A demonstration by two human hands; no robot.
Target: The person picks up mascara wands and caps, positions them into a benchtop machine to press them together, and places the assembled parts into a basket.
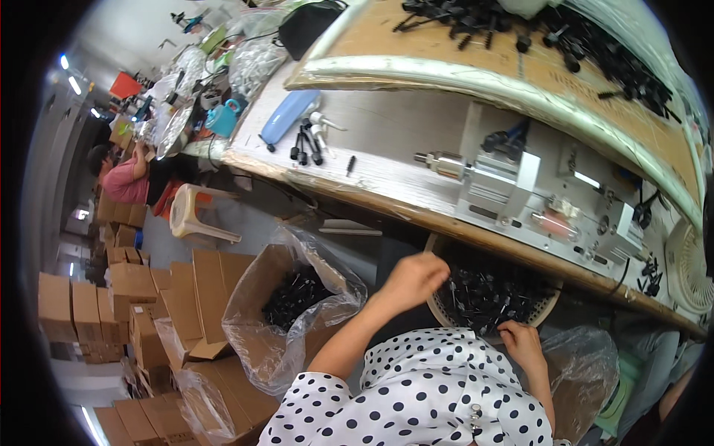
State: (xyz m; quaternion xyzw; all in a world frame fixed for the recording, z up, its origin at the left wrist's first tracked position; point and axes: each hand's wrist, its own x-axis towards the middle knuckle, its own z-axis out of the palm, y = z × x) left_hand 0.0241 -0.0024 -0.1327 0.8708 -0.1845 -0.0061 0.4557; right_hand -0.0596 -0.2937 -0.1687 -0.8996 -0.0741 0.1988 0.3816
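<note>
A round, light-coloured basket (551,312) full of small black plastic parts (483,297) is in front of me, below the table edge. Over its left rim my left hand (418,279) is raised, its fingers curled together; whatever they may hold is hidden. At the basket's near right side is my right hand (523,345), thumb and fingers pinched close to the black parts. I cannot make out what is between them. On the table edge beyond the basket stands a metal machine (502,182) with a cylindrical spindle pointing left.
A plastic-lined carton (249,320) with black parts stands at left, near stacked cardboard boxes (208,290). On the table lie a blue tool (288,117) and several black pieces (306,145). A padded shelf (446,70) overhangs it. A person (126,182) sits far left beside a stool (195,212).
</note>
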